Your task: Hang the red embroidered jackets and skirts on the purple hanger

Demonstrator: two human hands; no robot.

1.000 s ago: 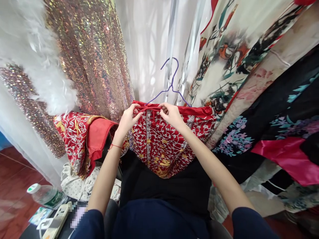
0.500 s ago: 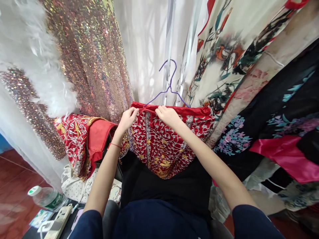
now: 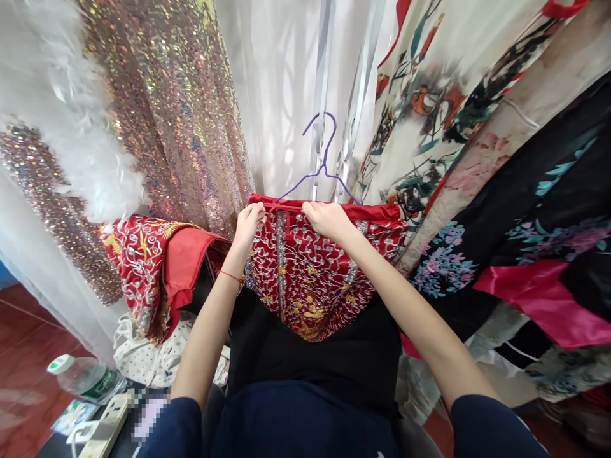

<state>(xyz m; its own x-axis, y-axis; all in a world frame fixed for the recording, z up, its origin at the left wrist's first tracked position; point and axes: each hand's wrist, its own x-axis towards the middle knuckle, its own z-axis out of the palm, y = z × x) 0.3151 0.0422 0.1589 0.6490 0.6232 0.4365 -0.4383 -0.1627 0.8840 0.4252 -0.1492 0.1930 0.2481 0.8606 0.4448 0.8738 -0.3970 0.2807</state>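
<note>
Both hands, left hand [image 3: 250, 219] and right hand [image 3: 326, 218], still pinch the red cord [image 3: 285, 208], grips drawn slightly farther apart.

One head-worn camera looked forward and down, close over both hands [image 3: 286, 222] at hanging clothes [image 3: 310, 273].

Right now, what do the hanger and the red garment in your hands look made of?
Hanger: thin wire, apparently with a purple coating; slim, bent hook. Red garment: satin-like cloth, sheen at the top edge, dense silver and gold embroidery. Left hand and right hand pinch its red cord.
</note>
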